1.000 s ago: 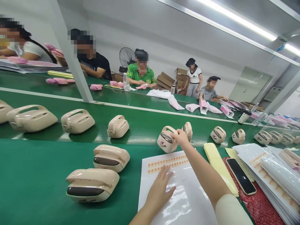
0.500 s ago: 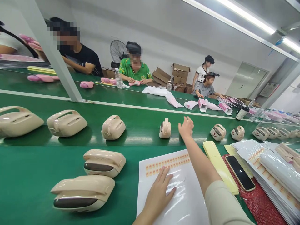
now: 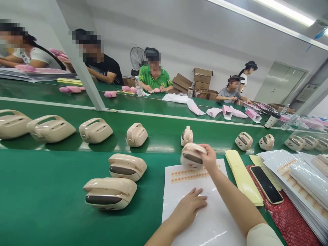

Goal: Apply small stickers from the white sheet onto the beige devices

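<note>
While the left hand [image 3: 188, 208] lies flat, fingers spread, on the white sticker sheet [image 3: 202, 218] on the green worktop [image 3: 46, 191], the right hand [image 3: 210, 159] grips a beige device [image 3: 192, 155] above the sheet's far edge. Rows of small orange stickers [image 3: 189, 175] cross the sheet, their print too small to read, and the device shows no legible label.

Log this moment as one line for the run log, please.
right hand: grips beige plastic handheld device over white sticker sheet | left hand: flat on sheet | green conveyor belt: more devices
</note>
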`<state>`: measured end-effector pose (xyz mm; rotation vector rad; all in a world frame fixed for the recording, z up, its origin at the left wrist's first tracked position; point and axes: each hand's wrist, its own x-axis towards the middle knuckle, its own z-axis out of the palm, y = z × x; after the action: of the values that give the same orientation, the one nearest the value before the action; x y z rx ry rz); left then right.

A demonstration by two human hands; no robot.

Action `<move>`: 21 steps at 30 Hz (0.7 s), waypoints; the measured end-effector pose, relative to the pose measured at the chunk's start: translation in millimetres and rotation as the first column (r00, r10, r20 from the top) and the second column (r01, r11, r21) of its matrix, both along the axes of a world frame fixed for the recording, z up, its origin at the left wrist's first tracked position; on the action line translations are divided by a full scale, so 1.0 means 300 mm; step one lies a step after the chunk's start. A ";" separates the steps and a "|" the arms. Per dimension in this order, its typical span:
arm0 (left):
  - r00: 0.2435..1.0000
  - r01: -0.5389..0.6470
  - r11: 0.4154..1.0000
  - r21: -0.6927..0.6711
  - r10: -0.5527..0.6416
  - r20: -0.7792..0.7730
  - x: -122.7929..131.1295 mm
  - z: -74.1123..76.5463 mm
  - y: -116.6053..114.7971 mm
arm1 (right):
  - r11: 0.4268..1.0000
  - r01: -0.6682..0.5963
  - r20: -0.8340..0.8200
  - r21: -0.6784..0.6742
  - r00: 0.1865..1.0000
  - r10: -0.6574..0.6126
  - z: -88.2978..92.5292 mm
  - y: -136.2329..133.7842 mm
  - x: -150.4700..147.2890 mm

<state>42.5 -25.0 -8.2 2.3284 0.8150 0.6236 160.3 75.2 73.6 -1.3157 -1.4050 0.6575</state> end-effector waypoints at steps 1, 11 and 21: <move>1.000 0.005 1.000 -0.004 -0.005 0.006 0.001 -0.003 -0.006 | 0.996 -0.084 -0.048 0.015 0.995 0.085 -0.005 -0.035 -0.054; 0.981 0.135 0.991 0.001 -0.134 -0.140 -0.022 -0.202 0.086 | 0.652 -0.699 0.317 -0.294 0.572 0.756 -0.061 -0.245 -0.471; 0.999 0.027 0.998 0.062 -0.030 0.038 -0.054 -0.213 0.101 | 0.748 -0.659 0.689 -0.076 0.508 0.517 -0.057 -0.313 -0.260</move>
<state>26.3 5.4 -72.1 2.3713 0.7532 0.6892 82.4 -18.5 56.5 -0.8987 -2.5433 0.4477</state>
